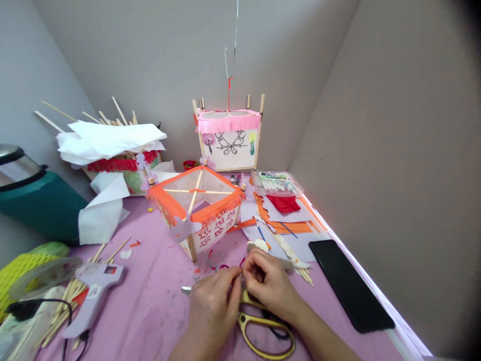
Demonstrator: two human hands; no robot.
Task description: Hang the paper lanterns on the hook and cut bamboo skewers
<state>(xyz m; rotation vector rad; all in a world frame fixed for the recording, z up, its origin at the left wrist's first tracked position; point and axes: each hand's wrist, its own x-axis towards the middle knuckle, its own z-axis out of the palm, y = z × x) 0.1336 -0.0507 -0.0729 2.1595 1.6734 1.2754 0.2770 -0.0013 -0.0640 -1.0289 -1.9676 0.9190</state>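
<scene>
Head view: scissors (259, 320) lie beneath left hand (214, 301) and right hand (272, 283), each grip pinched closed; clear case (299, 191) contains markers (280, 185).

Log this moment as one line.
left hand: pinched; right hand: pinched, close against left; anything held: too small to tell; beneath: gold-handled scissors; beyond: orange-fringed frame; rightward: black phone

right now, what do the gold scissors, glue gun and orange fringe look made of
Gold scissors: probably metal, by their satin gold sheen, though perhaps coated plastic. Glue gun: likely matte lilac plastic, by its smooth moulded body. Orange fringe: paper or thin felt, matte, finely cut strands.
</scene>
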